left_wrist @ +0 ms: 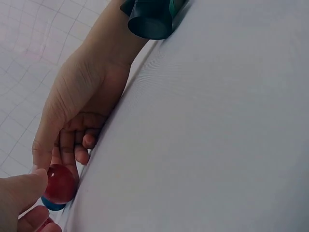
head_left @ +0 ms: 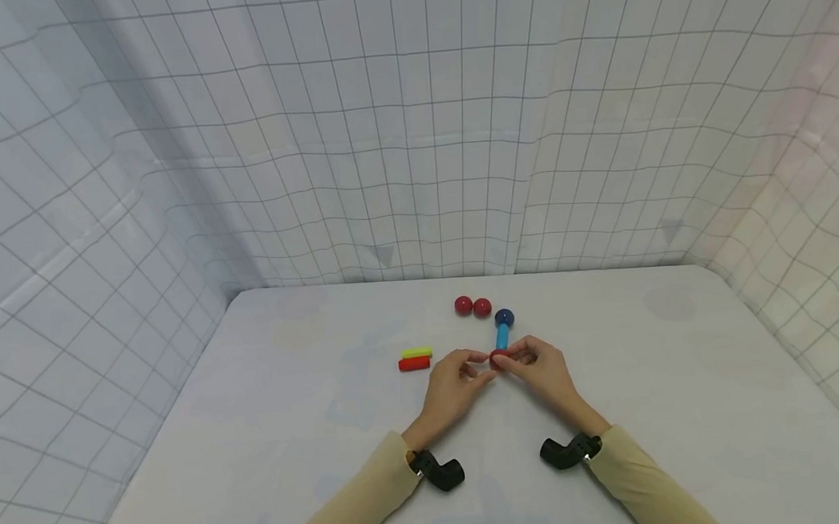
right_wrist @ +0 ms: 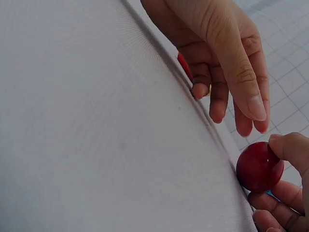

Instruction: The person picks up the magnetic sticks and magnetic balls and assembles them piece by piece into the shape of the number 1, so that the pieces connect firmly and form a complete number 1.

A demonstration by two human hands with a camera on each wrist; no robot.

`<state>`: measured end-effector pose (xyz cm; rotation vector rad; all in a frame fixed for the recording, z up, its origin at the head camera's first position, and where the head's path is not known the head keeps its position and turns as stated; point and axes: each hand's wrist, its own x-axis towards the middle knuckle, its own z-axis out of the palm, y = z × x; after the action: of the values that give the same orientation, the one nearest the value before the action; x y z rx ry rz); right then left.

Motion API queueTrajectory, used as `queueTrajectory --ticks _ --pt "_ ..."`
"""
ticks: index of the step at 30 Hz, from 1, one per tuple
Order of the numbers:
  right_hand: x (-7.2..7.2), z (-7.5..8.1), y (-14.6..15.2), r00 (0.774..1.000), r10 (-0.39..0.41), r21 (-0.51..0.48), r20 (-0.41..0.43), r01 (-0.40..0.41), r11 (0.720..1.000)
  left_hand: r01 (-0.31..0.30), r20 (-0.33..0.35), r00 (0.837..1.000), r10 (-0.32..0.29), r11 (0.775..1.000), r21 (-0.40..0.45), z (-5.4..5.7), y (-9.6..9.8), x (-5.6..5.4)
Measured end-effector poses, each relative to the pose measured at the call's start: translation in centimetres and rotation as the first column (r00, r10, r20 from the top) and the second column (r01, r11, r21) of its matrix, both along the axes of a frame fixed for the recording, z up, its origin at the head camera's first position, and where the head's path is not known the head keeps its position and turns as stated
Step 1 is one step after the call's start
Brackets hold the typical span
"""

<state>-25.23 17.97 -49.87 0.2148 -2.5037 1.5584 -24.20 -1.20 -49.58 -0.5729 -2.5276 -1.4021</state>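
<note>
White tabletop (head_left: 272, 425) under both hands (head_left: 450, 387) (head_left: 548, 374); right pinches red ball (right_wrist: 258, 166).

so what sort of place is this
Probably a screened-off booth for filming tabletop work: white grid-patterned fabric hangs behind and on both sides of a white table, and black wrist devices are worn.

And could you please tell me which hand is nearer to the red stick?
Left. The left hand is just to the right of the red stick, not touching it; the right hand is farther right, beyond the left hand, holding a red ball.
</note>
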Motion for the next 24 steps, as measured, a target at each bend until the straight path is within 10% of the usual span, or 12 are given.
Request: queueTrajectory --ticks 24 --pt "-0.1 0.0 0.0 0.999 -0.012 0.033 0.039 0.011 0.999 -0.274 -0.259 0.942 0.214 0.936 -0.222 2.1 -7.6 -0.6"
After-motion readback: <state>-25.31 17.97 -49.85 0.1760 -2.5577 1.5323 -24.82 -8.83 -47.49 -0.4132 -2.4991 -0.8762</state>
